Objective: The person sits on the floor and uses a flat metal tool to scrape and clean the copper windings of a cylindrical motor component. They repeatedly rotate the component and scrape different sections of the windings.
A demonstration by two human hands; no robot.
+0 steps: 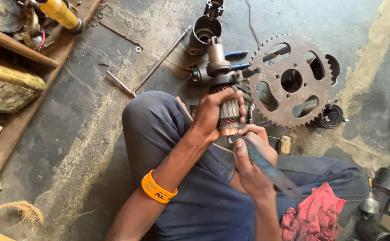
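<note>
My left hand [215, 114] grips a motor armature [222, 85] upright around its copper-wound body, the grey shaft and gear end pointing up. My right hand [253, 156] sits just below it and holds a flat, dark metal blade [268, 169] whose tip touches the lower end of the armature. An orange wristband [158, 187] circles my left wrist. I sit on the floor with my knees in dark blue trousers under both hands.
A large rusty sprocket [293, 80] lies on the concrete floor beyond my hands, with a grey motor housing [204, 31], blue-handled tools [236, 54] and a long T-handled rod [155, 67] nearby. A red rag [315, 214] rests on my right thigh. Wooden shelving with parts stands left.
</note>
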